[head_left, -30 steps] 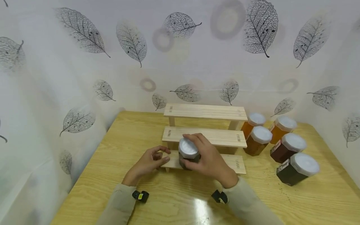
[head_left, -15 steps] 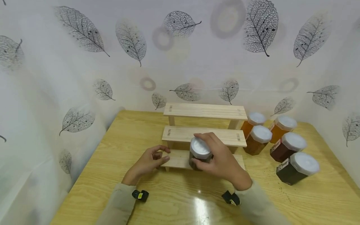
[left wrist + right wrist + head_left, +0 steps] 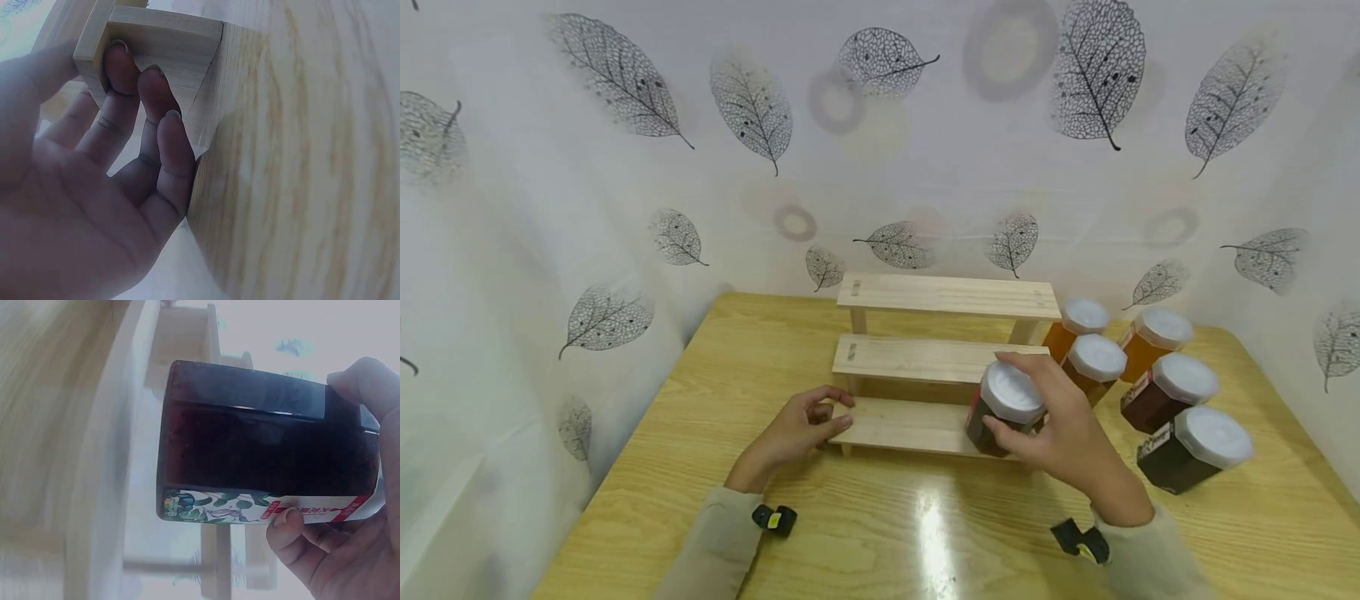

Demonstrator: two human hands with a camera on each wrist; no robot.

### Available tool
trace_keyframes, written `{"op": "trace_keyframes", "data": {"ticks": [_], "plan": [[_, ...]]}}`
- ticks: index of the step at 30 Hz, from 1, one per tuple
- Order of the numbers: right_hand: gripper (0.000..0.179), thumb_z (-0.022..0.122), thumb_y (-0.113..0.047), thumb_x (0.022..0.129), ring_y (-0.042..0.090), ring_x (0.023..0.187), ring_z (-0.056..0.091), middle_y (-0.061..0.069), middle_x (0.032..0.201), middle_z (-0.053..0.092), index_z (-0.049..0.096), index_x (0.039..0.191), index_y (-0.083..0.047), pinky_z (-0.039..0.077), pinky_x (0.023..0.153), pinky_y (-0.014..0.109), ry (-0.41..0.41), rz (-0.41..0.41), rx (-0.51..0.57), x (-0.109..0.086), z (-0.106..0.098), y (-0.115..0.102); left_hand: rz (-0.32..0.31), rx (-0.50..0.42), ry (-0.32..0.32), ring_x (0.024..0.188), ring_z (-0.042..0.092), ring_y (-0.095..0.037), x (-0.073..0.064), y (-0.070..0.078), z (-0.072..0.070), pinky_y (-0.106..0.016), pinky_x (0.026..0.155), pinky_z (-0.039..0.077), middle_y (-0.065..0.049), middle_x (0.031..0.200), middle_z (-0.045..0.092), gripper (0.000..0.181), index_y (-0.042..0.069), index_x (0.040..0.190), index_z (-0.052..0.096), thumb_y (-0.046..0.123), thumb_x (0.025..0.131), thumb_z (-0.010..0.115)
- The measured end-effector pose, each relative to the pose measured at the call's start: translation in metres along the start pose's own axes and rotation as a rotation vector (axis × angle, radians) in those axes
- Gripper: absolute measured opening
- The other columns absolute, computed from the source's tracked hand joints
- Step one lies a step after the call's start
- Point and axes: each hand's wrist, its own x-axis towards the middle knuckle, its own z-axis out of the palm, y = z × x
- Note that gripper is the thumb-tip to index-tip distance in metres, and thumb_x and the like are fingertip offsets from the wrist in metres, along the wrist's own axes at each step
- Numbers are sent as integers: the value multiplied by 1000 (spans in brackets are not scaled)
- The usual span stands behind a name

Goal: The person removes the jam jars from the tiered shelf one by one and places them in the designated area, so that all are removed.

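Note:
A three-step wooden rack (image 3: 917, 360) stands mid-table. My right hand (image 3: 1060, 429) grips a dark jar with a white lid (image 3: 1003, 404) at the right end of the lowest step, lifted slightly. In the right wrist view the dark jar (image 3: 262, 440) fills the frame, with my fingers (image 3: 294, 522) on its label. My left hand (image 3: 805, 425) rests at the left end of the lowest step. The left wrist view shows its fingertips (image 3: 134, 78) pressed against the rack's corner (image 3: 162, 37).
Several white-lidded jars stand right of the rack: two amber ones at the back (image 3: 1078, 327) (image 3: 1153, 337), a brown one (image 3: 1093, 367), two dark ones nearer (image 3: 1172, 390) (image 3: 1198, 446). The wooden table (image 3: 925, 533) is walled by leaf-print sheets (image 3: 625, 167).
My right hand has carried the dark jar rightward along the lowest step, from left of centre to its right end. My left hand has stayed on the rack's left end.

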Motion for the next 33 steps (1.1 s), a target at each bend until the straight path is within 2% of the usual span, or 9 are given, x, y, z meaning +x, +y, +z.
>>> {"op": "trace_keyframes", "data": {"ticks": [3, 11, 16, 22, 27, 33], "plan": [[75, 87, -10, 75, 20, 105, 59, 13, 128, 61, 55, 142, -1, 49, 83, 21, 22, 5, -28, -7, -14, 5, 6, -7, -8, 56, 39, -11, 0, 0, 1, -25, 55, 40, -1, 65, 41, 30, 1, 130, 61, 13, 103, 67], [74, 84, -14, 74, 13, 100, 54, 15, 125, 62, 57, 142, -1, 42, 80, 16, 83, 38, -134, -26, -49, 15, 9, 15, -6, 56, 39, -11, 1, -1, 0, -25, 55, 40, -1, 65, 41, 30, 2, 130, 61, 14, 103, 67], [80, 85, -3, 65, 8, 93, 49, 18, 118, 62, 58, 140, 3, 40, 73, 15, 114, 69, -172, -36, -63, 20, 9, 2, -8, 56, 39, -11, 1, -1, 0, -25, 55, 40, -1, 65, 42, 29, 2, 130, 61, 15, 104, 66], [85, 87, 4, 61, 4, 105, 51, 21, 121, 61, 58, 141, 3, 40, 83, 11, 128, 125, -178, -46, -71, 26, 11, -2, -9, 56, 39, -11, 1, 0, 0, -25, 55, 40, -1, 65, 41, 30, 2, 130, 61, 15, 104, 66], [87, 87, 3, 59, 2, 104, 50, 22, 119, 61, 58, 141, 2, 39, 82, 11, 160, 131, -209, -53, -72, 31, 22, 2, -12, 56, 39, -11, 1, -1, 0, -25, 55, 40, -1, 65, 41, 30, 2, 130, 61, 14, 104, 66], [89, 91, 3, 61, 4, 104, 49, 21, 121, 61, 56, 142, 1, 35, 84, 9, 135, 194, -252, -59, -69, 38, 26, 2, -17, 55, 39, -11, 0, -1, 0, -24, 55, 40, -1, 65, 42, 29, 2, 130, 61, 14, 104, 65]]}}
